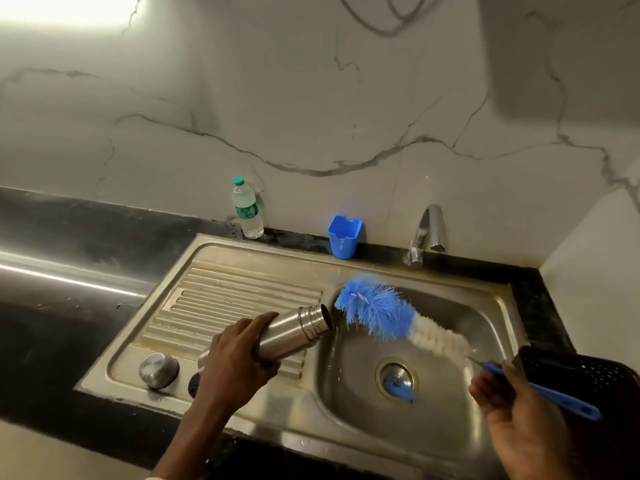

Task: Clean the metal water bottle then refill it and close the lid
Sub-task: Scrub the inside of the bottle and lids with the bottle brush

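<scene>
- Your right hand (pixel 512 407) grips the bottle brush (pixel 398 320) by its blue handle, bristles aimed up-left.
- Your left hand (pixel 235 362) wraps the metal water bottle (pixel 294 332), tilted over the sink (pixel 349 420), with its open mouth facing right, just beside the bristles.
- Bottle axis and brush nearly align.
- The lid (pixel 158 370) rests on the drainboard.

A home kitchen: a steel sink (pixel 221 403) with ribbed drainboard sits in a black counter (pixel 69 306), tap (pixel 427 233) far right, against a marble-patterned wall (pixel 311 98).
</scene>
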